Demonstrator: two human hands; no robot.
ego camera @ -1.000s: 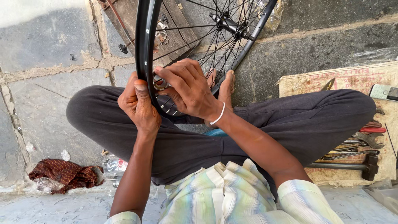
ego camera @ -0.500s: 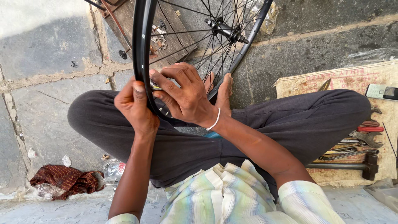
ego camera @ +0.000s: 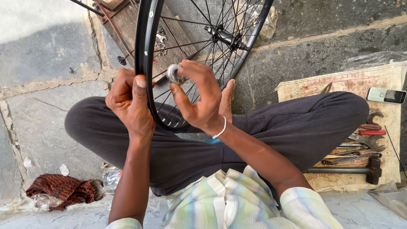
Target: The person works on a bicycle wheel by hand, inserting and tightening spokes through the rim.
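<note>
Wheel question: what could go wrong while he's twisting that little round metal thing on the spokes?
The left hand alone grips the black rim, so the wheel might tip or roll off his lap. The right hand pinches the small round tool between spokes; it could slip and a finger could get pinched. His bare foot sits right beside the rim and could be bumped.

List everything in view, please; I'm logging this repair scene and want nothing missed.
wheel: one, black rim, thin spokes, upright over the crossed legs.
round tool: one, silver, at the spokes.
board: one, brown wood, behind the wheel.
sack: one, tan, on the ground at right.
phone: one, on the sack.
hammer: one, dark, on the sack's near edge.
hand tools: several, metal, some red-handled, on the sack.
rag: one, reddish-brown, lower left.
left hand: gripping the rim.
right hand: pinching the round tool.
</note>
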